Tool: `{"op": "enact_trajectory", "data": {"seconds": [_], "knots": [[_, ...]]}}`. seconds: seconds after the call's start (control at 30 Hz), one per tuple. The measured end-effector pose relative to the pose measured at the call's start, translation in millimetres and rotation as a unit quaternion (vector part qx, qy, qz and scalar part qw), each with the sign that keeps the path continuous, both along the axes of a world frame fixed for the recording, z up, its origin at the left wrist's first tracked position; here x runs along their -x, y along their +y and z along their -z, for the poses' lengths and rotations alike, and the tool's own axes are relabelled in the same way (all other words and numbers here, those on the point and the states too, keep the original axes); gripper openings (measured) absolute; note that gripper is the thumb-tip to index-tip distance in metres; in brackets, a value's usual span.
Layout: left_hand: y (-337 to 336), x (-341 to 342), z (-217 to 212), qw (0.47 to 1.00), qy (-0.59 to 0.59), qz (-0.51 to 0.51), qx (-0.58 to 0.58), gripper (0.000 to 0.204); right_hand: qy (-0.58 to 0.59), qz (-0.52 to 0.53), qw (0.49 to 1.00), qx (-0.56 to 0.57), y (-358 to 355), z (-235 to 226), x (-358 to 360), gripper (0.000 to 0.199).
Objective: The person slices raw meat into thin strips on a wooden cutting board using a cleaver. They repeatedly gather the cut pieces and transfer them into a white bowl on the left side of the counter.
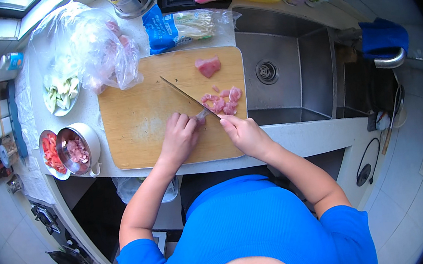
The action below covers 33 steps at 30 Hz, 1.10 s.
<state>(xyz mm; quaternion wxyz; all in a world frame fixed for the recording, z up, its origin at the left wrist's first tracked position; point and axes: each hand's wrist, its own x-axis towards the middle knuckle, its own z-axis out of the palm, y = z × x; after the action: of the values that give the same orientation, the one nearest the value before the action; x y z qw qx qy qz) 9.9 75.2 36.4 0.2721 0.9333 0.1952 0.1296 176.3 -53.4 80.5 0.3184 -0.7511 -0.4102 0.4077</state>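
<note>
My right hand (246,134) grips a kitchen knife (186,95), its blade slanting up and left across the wooden cutting board (135,115). Fingers curled, my left hand (179,137) presses a piece of raw meat (201,119) onto the board, right beside the blade. The meat is partly hidden by the fingers and the knife. Just beyond the blade, to the right, lie cut meat pieces (229,107) in a loose pile. A larger chunk of pink meat (208,67) rests near the board's far right corner.
Left of the board stand a metal pot (92,138) holding meat pieces, a plate of red slices (52,156) and a plate of pale green slices (63,95). Behind are a plastic bag (90,46) and a packet of thin white mushrooms (193,25). A steel sink (278,50) adjoins the board's right.
</note>
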Motion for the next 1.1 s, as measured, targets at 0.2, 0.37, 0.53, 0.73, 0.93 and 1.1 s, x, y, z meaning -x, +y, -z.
{"op": "enact_trajectory", "data": {"seconds": [0.2,0.37,0.53,0.73,0.93,1.1], "knots": [[4,36,0,0.996,-0.032,-0.053,0.061,0.021,-0.008,-0.009,1.0,0.016,1,-3,0,0.035],[10,69,-22,0.979,-0.054,-0.181,0.077,0.02,0.01,0.003,0.999,0.043,0,-3,0,0.036],[9,88,-14,0.683,-0.116,-0.301,0.656,0.016,0.054,-0.014,0.998,0.008,-8,-15,2,0.041],[-7,53,-18,0.491,-0.165,-0.278,0.809,0.027,0.116,-0.03,0.99,0.074,-15,-3,8,0.045],[-18,13,-9,0.482,-0.179,-0.273,0.813,0.026,0.127,0.054,0.987,0.077,-22,-4,-11,0.045],[-29,-8,2,0.667,-0.155,-0.332,0.648,0.02,0.097,-0.024,0.995,0.005,-33,-17,-12,0.048]]}}
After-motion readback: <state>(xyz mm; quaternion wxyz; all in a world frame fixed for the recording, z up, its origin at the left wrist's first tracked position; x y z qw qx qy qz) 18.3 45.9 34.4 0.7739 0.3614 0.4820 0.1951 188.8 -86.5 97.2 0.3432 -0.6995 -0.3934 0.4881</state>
